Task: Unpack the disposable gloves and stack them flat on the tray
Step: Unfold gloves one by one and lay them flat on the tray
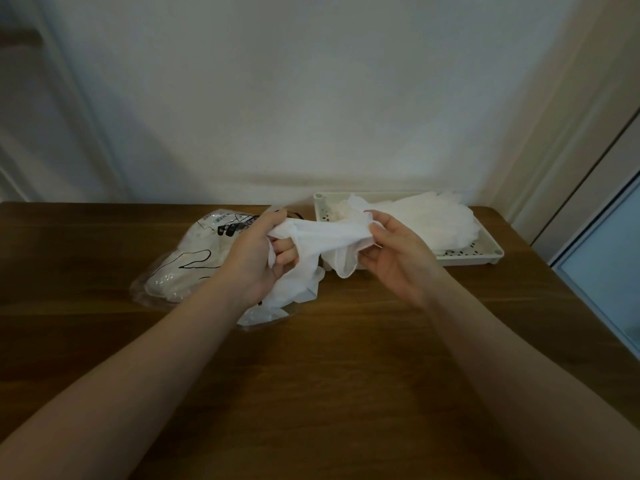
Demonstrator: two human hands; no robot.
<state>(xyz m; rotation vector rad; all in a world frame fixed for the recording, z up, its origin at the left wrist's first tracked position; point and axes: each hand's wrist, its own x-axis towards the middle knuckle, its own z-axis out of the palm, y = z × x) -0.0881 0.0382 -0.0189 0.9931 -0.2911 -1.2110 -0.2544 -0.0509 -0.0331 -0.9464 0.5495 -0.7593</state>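
We stretch a thin white plastic glove between left hand and right hand — both gripping it. At two o'clock, the cream perforated plastic tray holds stacked gloves.

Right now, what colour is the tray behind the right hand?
Cream-white tray, with a perforated floor; the head view shows it.

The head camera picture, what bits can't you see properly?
- Writing on the packet: too small and blurred.
- How many gloves lie on the tray: the pile blends together.
- Whether the hands, left and right, hold one glove or several: crumpled.
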